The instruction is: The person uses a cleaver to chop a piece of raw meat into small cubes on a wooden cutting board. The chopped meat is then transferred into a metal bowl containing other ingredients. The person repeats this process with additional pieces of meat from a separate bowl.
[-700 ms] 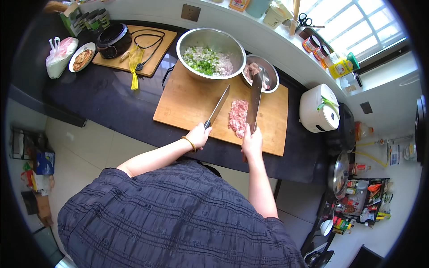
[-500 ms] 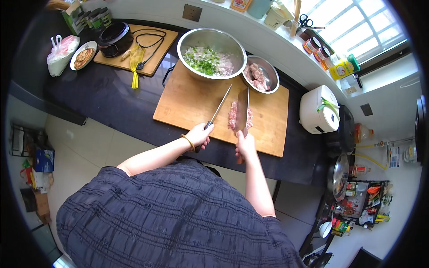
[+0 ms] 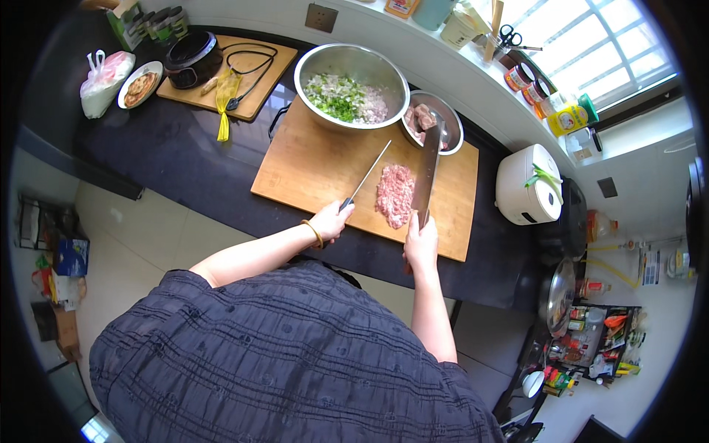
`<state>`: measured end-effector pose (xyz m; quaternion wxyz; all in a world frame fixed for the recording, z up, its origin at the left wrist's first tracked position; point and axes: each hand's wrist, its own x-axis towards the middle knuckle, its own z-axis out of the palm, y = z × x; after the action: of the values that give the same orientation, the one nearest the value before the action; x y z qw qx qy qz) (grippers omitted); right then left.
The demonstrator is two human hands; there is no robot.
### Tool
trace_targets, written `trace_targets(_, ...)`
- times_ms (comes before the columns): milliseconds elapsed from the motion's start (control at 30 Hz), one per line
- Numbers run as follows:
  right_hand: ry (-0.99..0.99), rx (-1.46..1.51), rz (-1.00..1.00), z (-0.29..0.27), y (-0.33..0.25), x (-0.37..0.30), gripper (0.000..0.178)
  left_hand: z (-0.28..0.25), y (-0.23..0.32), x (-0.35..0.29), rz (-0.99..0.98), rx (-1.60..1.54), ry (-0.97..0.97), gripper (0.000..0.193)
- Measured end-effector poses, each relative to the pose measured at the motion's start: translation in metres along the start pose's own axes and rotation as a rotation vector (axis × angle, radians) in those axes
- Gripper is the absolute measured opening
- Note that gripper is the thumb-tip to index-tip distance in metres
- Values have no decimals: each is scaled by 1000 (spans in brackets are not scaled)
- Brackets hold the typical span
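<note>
My left hand [image 3: 331, 221] is closed round the black handle of a slim knife [image 3: 368, 171], its blade pointing up and to the right over the wooden cutting board [image 3: 295, 173]. In my right hand [image 3: 422, 247] is a broad cleaver [image 3: 425, 177], gripped by its brown handle. A flat patch of minced meat [image 3: 395, 196] lies on the board between the two blades, just left of the cleaver. The cleaver's far end overlaps a small metal bowl [image 3: 456, 133] holding pieces of raw meat [image 3: 420, 118]. Beside that bowl stands a large metal bowl [image 3: 399, 81] with chopped greens and pale minced bits.
A white rice cooker [image 3: 528, 184] with a green onion on its lid stands right of the board. To the left, another board [image 3: 255, 103] bears a black appliance [image 3: 193, 59], its cord and a yellow bag [image 3: 224, 111]. Jars line the windowsill [image 3: 506, 92].
The cleaver has moved right, off the minced meat, which now shows whole. My right hand has shifted right with it. My left hand and the slim knife stay nearly in place.
</note>
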<state>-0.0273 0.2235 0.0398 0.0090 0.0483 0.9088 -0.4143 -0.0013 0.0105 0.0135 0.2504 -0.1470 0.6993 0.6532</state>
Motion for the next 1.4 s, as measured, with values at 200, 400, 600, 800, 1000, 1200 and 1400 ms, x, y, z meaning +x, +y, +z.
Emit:
trace_targets(200,-298,18,419,-4,0,3,30,-2,0,3,2,-8,-40,38)
trace_targets(400,-80,13,131,-6,4,-11,28,-2,-1,3,-12,-11,-29,39)
trace_targets(600,-240,77,336,-22,-19,-5,31,-4,-5,4,-18,-30,-28,40)
trace_targets(800,-204,-84,342,-2,14,-11,34,0,-1,1,-15,-35,-16,40)
trace_targets(1000,-47,47,144,-34,-10,-8,25,-3,-3,3,-39,-49,-20,40)
trace_targets(1200,-248,8,409,-28,28,-3,29,-2,-3,3,-33,-40,-8,40)
trace_targets(1400,4,-9,108,-24,41,-15,27,0,-1,1,-30,-39,-4,39)
